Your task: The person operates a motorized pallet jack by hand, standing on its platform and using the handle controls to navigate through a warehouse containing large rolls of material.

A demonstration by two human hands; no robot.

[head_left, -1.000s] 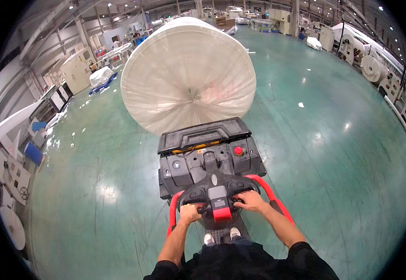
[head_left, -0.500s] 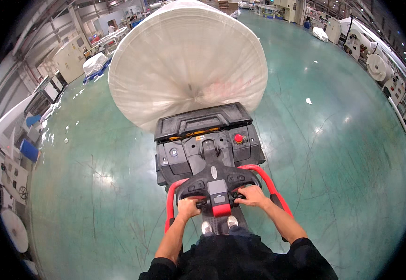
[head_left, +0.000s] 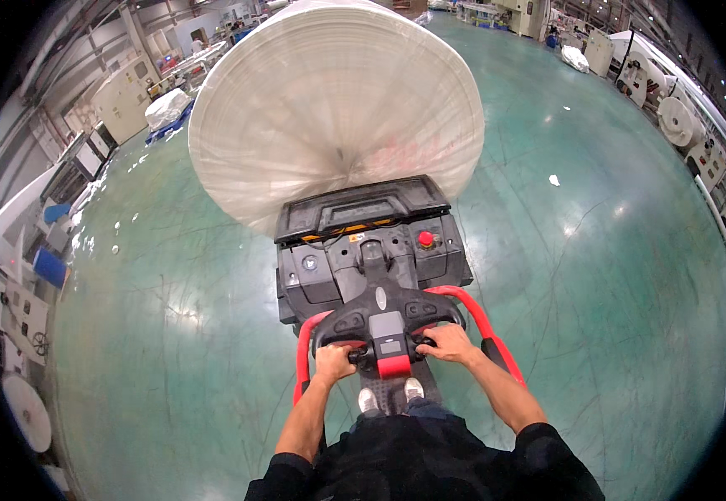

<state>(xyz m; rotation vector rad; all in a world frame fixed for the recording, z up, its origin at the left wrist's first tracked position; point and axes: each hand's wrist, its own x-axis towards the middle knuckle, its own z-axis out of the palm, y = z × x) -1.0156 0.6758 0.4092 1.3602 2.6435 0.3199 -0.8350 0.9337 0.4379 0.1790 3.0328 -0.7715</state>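
Observation:
Both my hands are on the dark control handle (head_left: 392,311) of a ride-on electric pallet truck (head_left: 317,292). My left hand (head_left: 334,364) is closed round its left grip, beside the central panel. On the right grip, my right hand (head_left: 449,342) is also closed, fingers bent inward. Red side rails (head_left: 487,327) curve outside my arms. A red mushroom button (head_left: 426,240) sits on the truck's right body top. Ahead of the truck lies a huge roll wrapped in whitish film (head_left: 338,100), its round end facing me. My shoes (head_left: 414,388) rest on the dark platform below the handle.
Green floor (head_left: 597,309) spreads around the truck, with white scraps (head_left: 554,179) on it. Machines with white rolls (head_left: 679,121) line the right side. At left stand a blue drum (head_left: 50,267), another white roll (head_left: 27,411) and a wrapped load on a blue pallet (head_left: 167,113).
The handle and my hands sit slightly higher in view, and the big roll looks a little larger. Both hands keep their hold on the grips.

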